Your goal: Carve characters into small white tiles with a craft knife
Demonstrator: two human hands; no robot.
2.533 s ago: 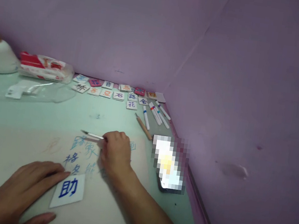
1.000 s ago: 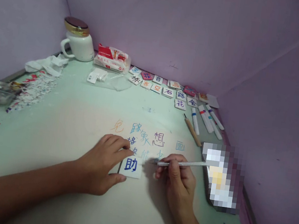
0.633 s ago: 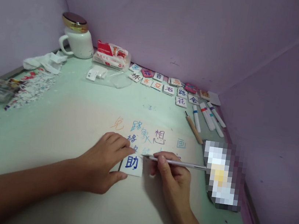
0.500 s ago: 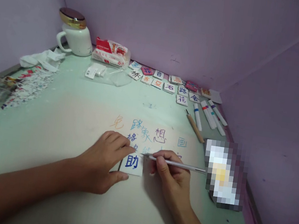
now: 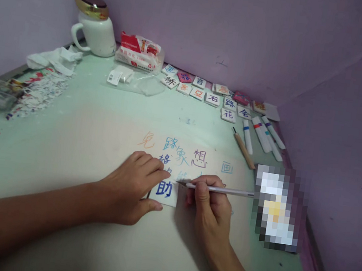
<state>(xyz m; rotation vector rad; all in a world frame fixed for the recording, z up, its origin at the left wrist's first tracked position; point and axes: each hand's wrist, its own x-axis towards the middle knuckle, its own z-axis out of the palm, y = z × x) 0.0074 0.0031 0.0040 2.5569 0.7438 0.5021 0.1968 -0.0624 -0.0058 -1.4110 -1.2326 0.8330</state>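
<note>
A white square block [image 5: 172, 198] with a blue written character lies in front of me, its left part covered by my fingers. My left hand [image 5: 138, 188] grips it, fingers along the far edge and thumb at the near left side. In my right hand [image 5: 211, 205] is a slim silver craft knife [image 5: 227, 191], pinched like a pen. Its dark pointed tip is at the block's upper right corner; whether it touches I cannot tell. Beneath the block spreads a pale sheet [image 5: 84, 247] with several coloured characters written on it.
Several lettered square tiles [image 5: 212, 99] line the back. Markers [image 5: 262, 134] and a wooden-handled carving tool [image 5: 243, 148] lie right, beside a pixelated flat object [image 5: 278, 207]. At left are white shavings [image 5: 43, 94], crumpled tissue [image 5: 53, 60], a lidded mug [image 5: 97, 34] and a red-white packet [image 5: 140, 52].
The whole view has shifted slightly, so most things sit a little further right. Both hands keep their hold, and the knife tip stays near the block's same corner.
</note>
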